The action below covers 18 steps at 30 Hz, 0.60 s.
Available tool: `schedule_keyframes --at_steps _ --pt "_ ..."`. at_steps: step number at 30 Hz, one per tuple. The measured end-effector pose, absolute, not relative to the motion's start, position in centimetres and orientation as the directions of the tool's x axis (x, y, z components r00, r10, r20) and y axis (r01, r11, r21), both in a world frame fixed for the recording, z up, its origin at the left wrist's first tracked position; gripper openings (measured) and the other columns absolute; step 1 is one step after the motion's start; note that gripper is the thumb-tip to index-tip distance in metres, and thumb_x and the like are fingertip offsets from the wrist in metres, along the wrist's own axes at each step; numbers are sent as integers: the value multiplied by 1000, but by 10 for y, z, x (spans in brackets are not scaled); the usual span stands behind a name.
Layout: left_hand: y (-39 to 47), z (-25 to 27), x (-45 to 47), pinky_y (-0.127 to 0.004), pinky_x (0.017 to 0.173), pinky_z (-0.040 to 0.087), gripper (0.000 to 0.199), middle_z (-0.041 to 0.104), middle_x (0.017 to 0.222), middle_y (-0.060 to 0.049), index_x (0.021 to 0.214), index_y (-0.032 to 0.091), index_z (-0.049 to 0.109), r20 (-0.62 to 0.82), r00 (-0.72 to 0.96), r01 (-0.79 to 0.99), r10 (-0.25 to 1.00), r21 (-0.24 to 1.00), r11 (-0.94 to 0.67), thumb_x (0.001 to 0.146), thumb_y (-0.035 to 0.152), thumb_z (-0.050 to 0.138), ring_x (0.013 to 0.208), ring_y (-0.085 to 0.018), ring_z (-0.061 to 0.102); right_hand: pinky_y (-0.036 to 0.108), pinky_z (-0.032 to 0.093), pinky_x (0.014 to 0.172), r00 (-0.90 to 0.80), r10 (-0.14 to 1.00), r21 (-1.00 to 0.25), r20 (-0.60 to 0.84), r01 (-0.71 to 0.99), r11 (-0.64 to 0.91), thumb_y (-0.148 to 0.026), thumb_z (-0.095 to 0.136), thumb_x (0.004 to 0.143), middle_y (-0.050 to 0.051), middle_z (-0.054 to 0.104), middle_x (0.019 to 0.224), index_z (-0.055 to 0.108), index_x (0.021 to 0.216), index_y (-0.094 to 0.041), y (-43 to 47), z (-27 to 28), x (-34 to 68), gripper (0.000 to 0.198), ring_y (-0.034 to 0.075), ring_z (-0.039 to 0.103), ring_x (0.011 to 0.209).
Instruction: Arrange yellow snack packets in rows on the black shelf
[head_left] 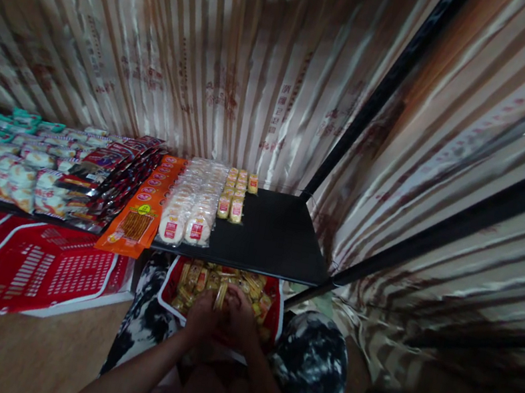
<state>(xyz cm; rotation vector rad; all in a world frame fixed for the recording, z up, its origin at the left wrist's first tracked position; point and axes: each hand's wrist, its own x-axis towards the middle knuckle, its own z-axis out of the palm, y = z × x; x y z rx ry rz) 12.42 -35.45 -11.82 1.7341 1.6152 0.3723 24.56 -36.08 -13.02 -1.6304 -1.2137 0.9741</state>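
My left hand [203, 315] and my right hand [239, 314] are together over a red basket [279, 314] with a white rim, set between my knees. Between their closed fingers is a small yellow snack packet [221, 293]. Many similar yellow packets [193, 276] fill the basket beneath and around the hands. On the black shelf [280, 240] just beyond, more yellow packets [236, 209] stand in short rows, some stacked. To their left are rows of round white crackers [198, 231] in clear wrappers. Dim light and the hands hide parts of the held packet.
An orange snack bag [142, 216] lies on the shelf, overhanging its front edge. Dark red packets [120, 165] and white snack bags [16, 180] sit farther left. Red baskets [47, 267] are under the shelf at left. A black metal post [361, 126] and striped sheeting [267, 55] border the shelf.
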Motion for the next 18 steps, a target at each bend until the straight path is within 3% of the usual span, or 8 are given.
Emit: schedule_keyframes --at_steps 3,6,10,14,16,18 --pt "-348 -113 125 -29 83 41 19 64 93 -8 92 16 58 -307 97 539 947 816 209 77 20 46 91 -19 59 35 50 85 216 968 -966 -127 194 -171 -31 41 73 10 66 105 59 106 -18 -360 -132 245 40 21 63 95" --pt "-341 -111 123 -27 73 44 15 64 77 -4 81 16 59 -387 87 351 918 874 335 68 19 53 78 -18 60 34 53 78 213 966 -963 -147 192 -189 -31 41 75 9 67 101 58 110 -19 -358 -131 244 41 20 65 87" --pt "-334 -111 117 -22 56 42 16 58 60 2 79 16 58 -462 131 236 877 874 425 63 18 53 56 -12 55 34 50 83 187 982 -873 -21 476 -109 -24 41 76 7 65 102 57 116 -21 -359 -116 247 43 19 62 90" --pt "-326 -106 105 -20 43 33 17 48 45 7 77 17 58 -538 215 187 815 842 507 62 19 50 38 -8 42 39 37 100 7 994 -629 108 775 63 -18 48 75 8 52 128 55 121 -22 -360 -85 255 47 24 47 115" --pt "-321 -100 98 -20 40 30 18 44 40 8 77 18 60 -557 273 196 785 831 521 61 20 51 34 -8 37 40 34 101 -127 987 -510 95 846 158 -15 50 74 6 46 135 54 123 -24 -360 -69 257 50 25 42 119" --pt "-316 -93 92 -20 41 30 16 47 41 7 73 18 62 -544 324 206 774 839 503 60 20 55 36 -9 40 37 35 99 -283 958 -462 57 843 276 -13 51 74 5 53 130 53 124 -25 -358 -54 259 52 24 44 116"
